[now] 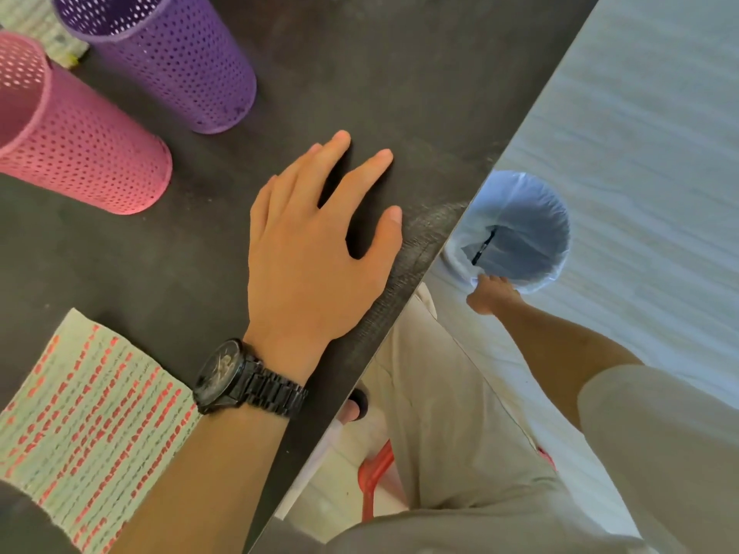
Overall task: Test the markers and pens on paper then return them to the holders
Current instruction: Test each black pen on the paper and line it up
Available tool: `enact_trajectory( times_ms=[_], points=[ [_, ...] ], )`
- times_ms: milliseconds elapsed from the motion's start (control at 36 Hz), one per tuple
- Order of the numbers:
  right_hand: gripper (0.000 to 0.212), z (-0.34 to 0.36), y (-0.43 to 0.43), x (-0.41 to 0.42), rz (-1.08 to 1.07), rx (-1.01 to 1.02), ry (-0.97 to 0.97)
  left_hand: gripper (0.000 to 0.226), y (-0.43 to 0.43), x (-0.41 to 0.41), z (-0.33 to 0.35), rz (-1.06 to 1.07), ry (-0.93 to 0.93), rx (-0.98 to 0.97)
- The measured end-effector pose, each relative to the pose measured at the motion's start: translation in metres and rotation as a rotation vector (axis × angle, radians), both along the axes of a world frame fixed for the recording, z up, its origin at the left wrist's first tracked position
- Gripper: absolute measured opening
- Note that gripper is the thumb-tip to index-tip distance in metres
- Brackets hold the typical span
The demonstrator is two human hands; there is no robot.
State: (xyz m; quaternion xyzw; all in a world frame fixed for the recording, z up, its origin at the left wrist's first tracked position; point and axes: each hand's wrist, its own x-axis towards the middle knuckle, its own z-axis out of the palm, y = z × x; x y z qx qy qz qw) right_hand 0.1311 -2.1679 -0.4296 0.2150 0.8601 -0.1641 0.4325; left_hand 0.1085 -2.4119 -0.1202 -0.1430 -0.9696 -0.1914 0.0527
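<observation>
My left hand [316, 249], with a black watch on the wrist, rests flat on the dark table [400, 74], fingers spread and straight. My right hand [492, 294] reaches down beside the table to the near rim of a bag-lined bin [552, 217] on the floor; its fingers are hidden from above. A black marker [484, 247] lies inside the bin. A pink mesh holder [80, 145] and a purple mesh holder [172, 62] stand at the table's far left. The test paper [92, 417], covered in red marks, lies at the near left under my forearm.
The table edge runs diagonally from top right to bottom middle. Below it are my legs in light trousers [460, 433] and part of a red chair frame [374, 477]. A white patterned object [48, 30] sits behind the holders.
</observation>
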Motion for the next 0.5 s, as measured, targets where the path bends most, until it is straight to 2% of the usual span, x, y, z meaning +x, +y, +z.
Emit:
enact_trajectory(
  times_ms=[139,306,417,500],
  points=[
    [0.057,0.026,0.011,-0.023,-0.009,-0.025,0.116,0.047,0.0,0.0,0.001,0.005,0.016,0.008],
    [0.048,0.068,0.011,-0.021,-0.055,-0.117,0.368,0.046,-0.001,0.004,0.005,0.023,0.0,0.034],
    [0.045,0.119,0.0,-0.004,-0.218,-0.298,0.565,0.041,-0.009,0.014,0.009,0.052,-0.002,0.07],
    [0.033,0.174,-0.015,0.018,-0.291,-0.453,0.766,0.038,-0.024,0.029,0.015,0.074,-0.011,0.076]
  ],
)
